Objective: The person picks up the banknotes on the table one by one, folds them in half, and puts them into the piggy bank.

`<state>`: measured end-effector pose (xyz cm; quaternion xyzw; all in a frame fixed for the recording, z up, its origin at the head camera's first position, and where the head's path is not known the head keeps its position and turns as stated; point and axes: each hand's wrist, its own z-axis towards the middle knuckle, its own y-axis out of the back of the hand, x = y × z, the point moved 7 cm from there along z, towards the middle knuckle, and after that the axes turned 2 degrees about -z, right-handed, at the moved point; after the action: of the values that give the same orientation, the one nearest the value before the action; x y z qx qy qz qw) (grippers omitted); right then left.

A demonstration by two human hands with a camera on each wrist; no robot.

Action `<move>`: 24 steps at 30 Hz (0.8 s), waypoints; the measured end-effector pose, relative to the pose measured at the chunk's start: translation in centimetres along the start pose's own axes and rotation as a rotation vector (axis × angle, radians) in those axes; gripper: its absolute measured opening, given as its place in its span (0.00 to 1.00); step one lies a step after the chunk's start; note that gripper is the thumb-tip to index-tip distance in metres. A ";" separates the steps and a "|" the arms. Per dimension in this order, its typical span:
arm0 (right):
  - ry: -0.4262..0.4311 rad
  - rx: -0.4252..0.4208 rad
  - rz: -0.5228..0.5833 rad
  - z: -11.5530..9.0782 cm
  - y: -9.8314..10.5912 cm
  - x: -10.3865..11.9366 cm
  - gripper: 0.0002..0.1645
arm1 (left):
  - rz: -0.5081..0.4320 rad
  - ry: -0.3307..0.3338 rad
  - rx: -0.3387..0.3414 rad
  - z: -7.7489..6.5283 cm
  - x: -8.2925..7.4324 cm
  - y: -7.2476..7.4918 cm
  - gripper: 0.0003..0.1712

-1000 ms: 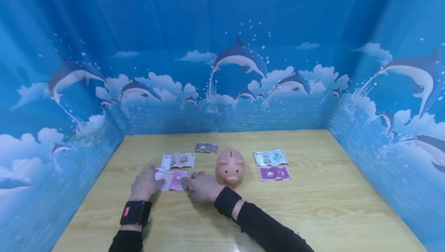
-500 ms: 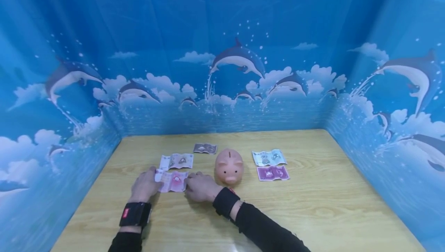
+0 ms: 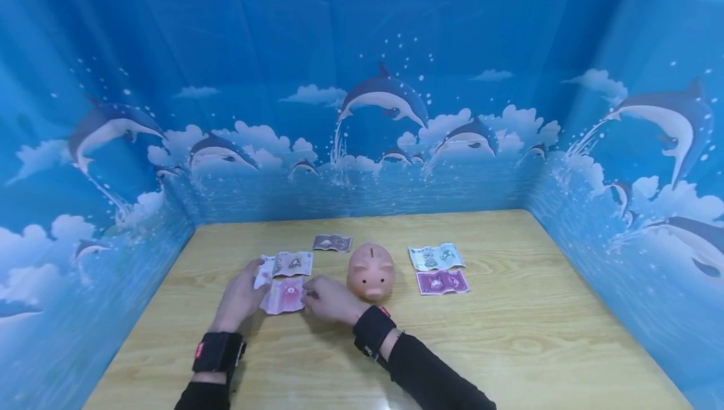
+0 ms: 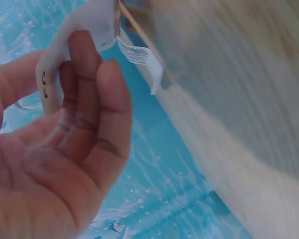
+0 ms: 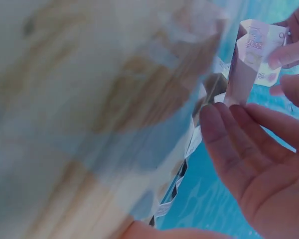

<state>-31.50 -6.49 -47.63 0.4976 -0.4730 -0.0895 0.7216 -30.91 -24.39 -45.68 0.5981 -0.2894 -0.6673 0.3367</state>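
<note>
A creased pink banknote [image 3: 285, 297] is stretched between my two hands, left of the piggy bank. My left hand [image 3: 240, 293] pinches its left end, which curls up between thumb and fingers [image 4: 84, 55] in the left wrist view. At the right end, my right hand [image 3: 330, 299] has its thumb and fingertips pinching the edge; the right wrist view shows the pink banknote [image 5: 244, 69] rising from those fingers [image 5: 214, 129]. Just behind it lies a pale brownish banknote [image 3: 293, 264]. A pink piggy bank [image 3: 371, 271] with a slot on top stands beside my right hand.
On the wood-grain table [image 3: 509, 334], a dark brown banknote [image 3: 332, 243] lies behind the piggy bank's left side. To its right lie a light green banknote [image 3: 437, 256] and a purple banknote [image 3: 443, 282]. A blue dolphin-print curtain [image 3: 362, 165] encloses the back and sides.
My left hand has lifted the pink banknote's left end off the table, bending it up. My right fingers have drawn in from lying at its right edge to pinching it.
</note>
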 end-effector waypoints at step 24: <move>-0.040 -0.550 0.232 -2.1 4.8 -0.6 0.28 | -0.214 -0.154 -0.228 -0.7 -4.6 1.9 0.33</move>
<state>-31.81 -2.44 -44.28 0.2242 -0.4988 -0.1413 0.8252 -29.80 -21.88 -41.44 0.5306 -0.1713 -0.7715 0.3064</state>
